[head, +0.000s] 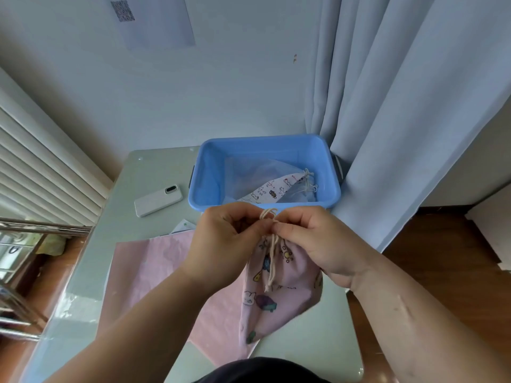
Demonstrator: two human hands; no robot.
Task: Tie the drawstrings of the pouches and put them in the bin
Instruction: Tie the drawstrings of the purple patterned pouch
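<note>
Dark clothing [262, 371] fills the bottom edge, and two bare forearms reach forward from either side of it over the surface [143, 172]. They meet above a pink pouch [279, 299] printed with small cartoon figures. The pouch hangs from the hands with its gathered mouth up and its lower corner pointing down toward the near edge. The left hand [224, 239] and right hand [312, 239] are knuckle to knuckle at the pouch's neck. The fingers of both are curled in tight, each pinching the cream drawstring [272, 261] between thumb and fingertip. A small loop of the cord stands up just above where the fingertips meet, and two knotted tails hang down the front of the pouch.

Under and to the left of the pouch a flat pink sheet [149, 266] lies on the surface, with a corner of white paper [184, 226] showing at its far edge. Beyond that a white phone [158, 200] lies camera side up, just beside the blue bin [210, 194]. The bin stands at the far right of the surface. Inside it are a white pouch [272, 190] with an animal print and a pale blue pouch [249, 172], their drawstrings bunched toward the right wall. A light blue curtain [401, 106] hangs against the bin's right side, with wooden floor [442, 239] below it. A sheet of paper [154, 20] is stuck high on the wall.
</note>
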